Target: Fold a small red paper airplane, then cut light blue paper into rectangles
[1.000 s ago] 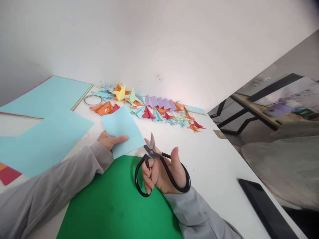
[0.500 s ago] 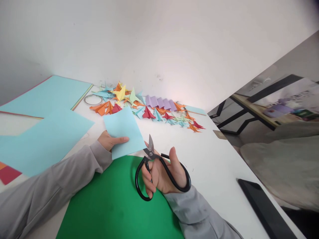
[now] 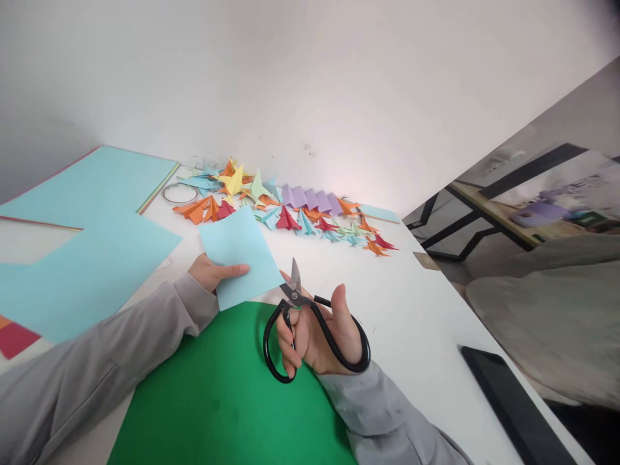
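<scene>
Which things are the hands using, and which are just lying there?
In use: blue square in left hand; scissors in right hand.
Lying about: green sheet, big blue sheets, folded shapes, ring, black tablet.

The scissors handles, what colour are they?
Black; the scissors sit in the right hand, clearest in the head view.

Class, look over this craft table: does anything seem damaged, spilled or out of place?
Nothing stands out. The left hand holds a blue paper square, the right hand holds black scissors, and folded paper shapes lie by the wall.
</scene>
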`<state>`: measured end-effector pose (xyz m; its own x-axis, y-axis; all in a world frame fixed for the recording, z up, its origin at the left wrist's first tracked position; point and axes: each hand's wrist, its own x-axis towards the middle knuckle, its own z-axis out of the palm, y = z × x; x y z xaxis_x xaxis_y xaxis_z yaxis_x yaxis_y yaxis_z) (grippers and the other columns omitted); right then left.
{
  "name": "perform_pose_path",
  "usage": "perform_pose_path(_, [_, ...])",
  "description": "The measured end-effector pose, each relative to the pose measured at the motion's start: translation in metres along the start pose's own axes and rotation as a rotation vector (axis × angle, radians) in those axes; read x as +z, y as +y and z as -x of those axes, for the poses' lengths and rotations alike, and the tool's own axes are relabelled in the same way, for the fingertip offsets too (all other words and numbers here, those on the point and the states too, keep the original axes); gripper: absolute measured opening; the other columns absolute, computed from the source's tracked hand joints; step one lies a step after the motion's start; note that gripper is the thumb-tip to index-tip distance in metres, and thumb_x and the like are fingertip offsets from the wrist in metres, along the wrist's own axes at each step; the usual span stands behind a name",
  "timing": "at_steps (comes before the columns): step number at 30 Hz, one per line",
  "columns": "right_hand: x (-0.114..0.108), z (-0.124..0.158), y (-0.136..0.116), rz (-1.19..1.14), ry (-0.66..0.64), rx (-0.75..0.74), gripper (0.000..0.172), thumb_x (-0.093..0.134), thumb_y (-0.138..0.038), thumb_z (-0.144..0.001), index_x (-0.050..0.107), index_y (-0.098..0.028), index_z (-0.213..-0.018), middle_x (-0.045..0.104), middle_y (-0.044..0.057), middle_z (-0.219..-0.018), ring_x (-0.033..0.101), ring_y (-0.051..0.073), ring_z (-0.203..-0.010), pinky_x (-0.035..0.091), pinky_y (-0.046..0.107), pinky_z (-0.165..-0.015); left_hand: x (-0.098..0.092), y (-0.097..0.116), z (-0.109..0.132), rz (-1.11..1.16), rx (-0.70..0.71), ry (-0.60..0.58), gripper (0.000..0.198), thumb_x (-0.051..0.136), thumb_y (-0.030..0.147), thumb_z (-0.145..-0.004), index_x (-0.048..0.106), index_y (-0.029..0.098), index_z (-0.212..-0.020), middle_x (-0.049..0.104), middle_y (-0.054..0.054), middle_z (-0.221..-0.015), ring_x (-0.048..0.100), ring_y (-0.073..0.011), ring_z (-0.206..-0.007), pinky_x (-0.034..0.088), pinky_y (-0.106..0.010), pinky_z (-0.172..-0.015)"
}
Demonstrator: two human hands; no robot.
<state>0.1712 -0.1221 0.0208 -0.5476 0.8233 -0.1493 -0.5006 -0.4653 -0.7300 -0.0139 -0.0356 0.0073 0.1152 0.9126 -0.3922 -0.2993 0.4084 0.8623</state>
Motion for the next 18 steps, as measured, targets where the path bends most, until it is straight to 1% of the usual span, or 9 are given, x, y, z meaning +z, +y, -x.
perform_pose_path(2, [-0.0008,0.0004,0.0004,0.002,-0.001,-0.001,0.081,0.002,-0.076,-0.075,0.017,-0.029,-0.139,0.056,-0.002,-0.063,0.048,0.014,-0.042,0.044,0.033,-0.044,0.0014,0.0021,0.0019,-0.008,-0.007,0.03,0.047,0.086,0.02,-0.035,0.069,0.013,-0.079,0.072,-0.011,-0.085,0.066,-0.0306,-0.086,0.058,-0.036,-0.065])
perform_pose_path(4, [-0.0022,0.0012,0.0002,-0.002,-0.029,0.01,0.08,0.002,-0.075,-0.076,0.018,-0.028,-0.138,0.056,-0.002,-0.063,0.048,0.014,-0.043,0.044,0.033,-0.045,0.0029,0.0047,0.0044,-0.006,-0.015,0.036,0.046,0.086,0.018,-0.035,0.069,0.013,-0.077,0.073,-0.01,-0.082,0.067,-0.0295,-0.084,0.058,-0.034,-0.063])
perform_pose_path(8, [-0.0061,0.0032,-0.0019,-0.019,-0.104,0.089,0.081,0.002,-0.077,-0.074,0.017,-0.029,-0.137,0.056,-0.002,-0.063,0.048,0.014,-0.041,0.041,0.03,-0.043,0.0034,0.0071,0.0065,-0.012,-0.026,-0.031,0.048,0.086,0.018,-0.033,0.07,0.012,-0.079,0.073,-0.012,-0.084,0.067,-0.0307,-0.083,0.057,-0.035,-0.062])
perform_pose_path(11, [-0.0081,0.0036,-0.0028,-0.019,-0.108,0.132,0.08,-0.003,-0.077,-0.072,0.016,-0.032,-0.136,0.056,-0.002,-0.062,0.048,0.014,-0.04,0.04,0.029,-0.042,0.0021,0.0054,0.0051,-0.043,-0.025,-0.055,0.051,0.086,0.02,-0.031,0.07,0.012,-0.08,0.072,-0.013,-0.086,0.067,-0.032,-0.083,0.056,-0.037,-0.062])
perform_pose_path(15, [-0.0071,0.0022,-0.0011,-0.021,-0.097,0.109,0.079,-0.005,-0.076,-0.073,0.017,-0.033,-0.135,0.056,-0.002,-0.061,0.048,0.014,-0.04,0.038,0.028,-0.04,0.0023,0.0038,0.0043,-0.048,-0.023,-0.05,0.05,0.086,0.021,-0.032,0.07,0.013,-0.079,0.072,-0.013,-0.085,0.067,-0.0311,-0.082,0.056,-0.037,-0.063])
perform_pose_path(18, [-0.0046,0.001,0.0003,-0.009,-0.061,0.066,0.079,-0.003,-0.076,-0.073,0.018,-0.033,-0.136,0.056,-0.002,-0.062,0.048,0.014,-0.041,0.041,0.03,-0.042,0.0041,0.0051,0.0056,-0.031,-0.037,-0.034,0.049,0.086,0.018,-0.031,0.07,0.012,-0.077,0.072,-0.013,-0.083,0.067,-0.0312,-0.082,0.056,-0.037,-0.065])
